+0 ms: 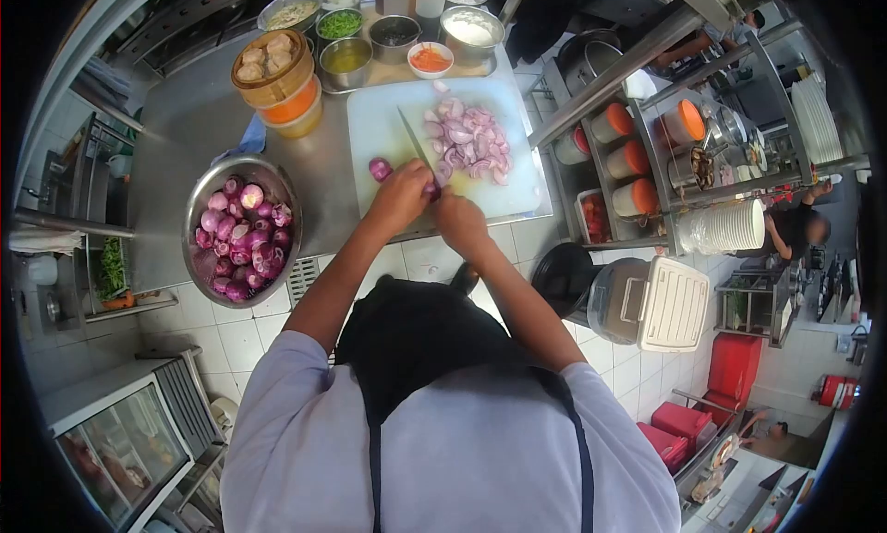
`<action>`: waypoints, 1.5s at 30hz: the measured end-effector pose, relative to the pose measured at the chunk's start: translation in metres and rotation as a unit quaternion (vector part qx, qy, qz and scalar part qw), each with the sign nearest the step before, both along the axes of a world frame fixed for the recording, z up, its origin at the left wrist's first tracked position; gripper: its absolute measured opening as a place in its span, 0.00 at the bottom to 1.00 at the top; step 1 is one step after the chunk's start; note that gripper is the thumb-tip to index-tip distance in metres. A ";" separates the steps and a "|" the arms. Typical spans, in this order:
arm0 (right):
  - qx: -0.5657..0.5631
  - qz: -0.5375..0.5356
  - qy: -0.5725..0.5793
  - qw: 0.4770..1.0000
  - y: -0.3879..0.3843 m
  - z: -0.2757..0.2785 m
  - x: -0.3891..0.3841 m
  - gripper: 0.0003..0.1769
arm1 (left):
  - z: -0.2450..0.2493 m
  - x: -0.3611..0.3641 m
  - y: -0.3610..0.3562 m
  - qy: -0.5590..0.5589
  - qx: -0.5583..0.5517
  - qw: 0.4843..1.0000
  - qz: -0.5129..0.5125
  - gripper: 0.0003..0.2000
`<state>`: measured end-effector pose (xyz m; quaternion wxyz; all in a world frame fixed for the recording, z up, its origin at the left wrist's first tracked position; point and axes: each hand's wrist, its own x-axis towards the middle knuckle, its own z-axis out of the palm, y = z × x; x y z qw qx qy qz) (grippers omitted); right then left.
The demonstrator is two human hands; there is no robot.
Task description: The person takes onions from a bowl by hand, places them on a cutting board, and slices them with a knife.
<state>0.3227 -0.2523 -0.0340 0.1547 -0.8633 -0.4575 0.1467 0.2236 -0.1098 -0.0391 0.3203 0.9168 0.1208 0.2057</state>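
On the white cutting board (370,117), my left hand (403,193) presses its fingers around a red onion (431,191), mostly covered by the hand. Closed around a kitchen knife (418,138) is my right hand (460,221), near the board's front edge; the handle is hidden in it. The blade points away from me, right beside the held onion. To the left of my left hand lies another red onion (380,169). A heap of cut onion pieces (469,136) covers the right part of the board.
A steel bowl (193,256) of whole red onions stands at the table's left edge. Behind it is a bamboo steamer (277,78) with dumplings. Small bowls, one with chopped greens (340,23), line the board's far side. A rack with orange-lidded containers (636,199) stands right.
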 end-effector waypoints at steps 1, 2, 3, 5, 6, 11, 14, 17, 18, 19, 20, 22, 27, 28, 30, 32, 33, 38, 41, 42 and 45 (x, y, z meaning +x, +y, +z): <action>0.016 -0.008 0.010 1.000 0.001 -0.007 0.001 0.17 | 0.000 0.001 0.002 0.002 0.012 1.000 0.000 0.12; 0.013 0.005 0.008 1.000 0.004 -0.012 0.009 0.16 | -0.001 0.002 0.004 0.002 0.004 1.000 -0.005 0.11; 0.008 0.016 0.010 1.000 0.007 -0.002 0.016 0.15 | -0.001 0.001 0.004 0.005 -0.005 1.000 -0.011 0.11; -0.013 0.030 0.015 0.999 0.008 0.023 0.021 0.13 | 0.004 0.003 0.004 0.006 -0.019 1.000 -0.022 0.10; -0.032 0.039 0.021 0.998 0.008 0.039 0.020 0.13 | 0.007 0.001 0.002 0.007 -0.027 0.999 -0.020 0.09; 0.015 0.003 0.021 1.000 0.001 -0.008 0.004 0.15 | -0.001 -0.001 0.000 0.001 -0.017 1.000 -0.006 0.10; 0.010 0.012 0.050 0.999 0.006 -0.002 0.016 0.16 | -0.005 0.000 0.003 0.002 -0.004 1.000 -0.007 0.12; -0.044 0.022 0.030 0.998 0.013 0.025 0.024 0.17 | -0.003 0.002 0.006 0.011 -0.013 1.000 -0.014 0.12; -0.049 0.021 0.025 0.998 0.013 0.029 0.022 0.16 | 0.000 0.002 0.004 0.013 -0.013 1.000 -0.011 0.12; -0.055 0.021 0.021 0.998 0.012 0.033 0.017 0.15 | 0.001 0.000 0.003 0.015 -0.014 1.000 -0.007 0.12; -0.061 0.022 0.016 0.998 0.010 0.033 0.012 0.14 | -0.001 0.000 0.004 0.015 -0.020 1.000 -0.005 0.12; -0.025 0.009 0.010 1.000 0.007 0.004 0.002 0.13 | -0.006 0.000 0.005 0.016 -0.031 0.999 -0.005 0.12; -0.004 0.002 0.000 1.000 0.006 -0.022 0.004 0.14 | 0.001 -0.002 0.003 0.018 -0.015 1.000 -0.002 0.13; 0.005 0.007 0.016 1.000 0.005 -0.024 0.010 0.14 | 0.003 0.001 0.002 0.019 -0.014 1.000 0.001 0.13; 0.022 0.019 0.047 0.998 0.003 -0.021 0.023 0.15 | 0.005 0.001 0.002 -0.008 0.009 1.000 -0.014 0.13; 0.038 0.032 -0.010 0.999 -0.005 -0.013 0.033 0.15 | 0.007 -0.003 0.002 -0.001 0.049 0.999 -0.012 0.12; 0.045 0.038 -0.039 0.998 -0.008 -0.004 0.036 0.16 | 0.015 -0.003 0.002 0.017 0.078 0.997 -0.004 0.11; 0.066 -0.016 -0.032 0.997 -0.011 0.017 0.017 0.14 | 0.005 0.005 -0.009 0.107 0.029 0.979 0.169 0.10; 0.056 -0.015 -0.022 0.998 -0.010 0.012 -0.002 0.12 | 0.002 -0.001 -0.017 0.063 -0.053 0.983 0.165 0.10; 0.049 -0.014 -0.020 0.999 -0.010 0.005 -0.006 0.11 | -0.006 -0.003 -0.016 0.046 -0.096 0.983 0.151 0.10; 0.058 -0.004 -0.016 0.998 -0.009 -0.010 -0.007 0.10 | -0.019 -0.009 -0.010 0.007 -0.084 0.989 0.118 0.11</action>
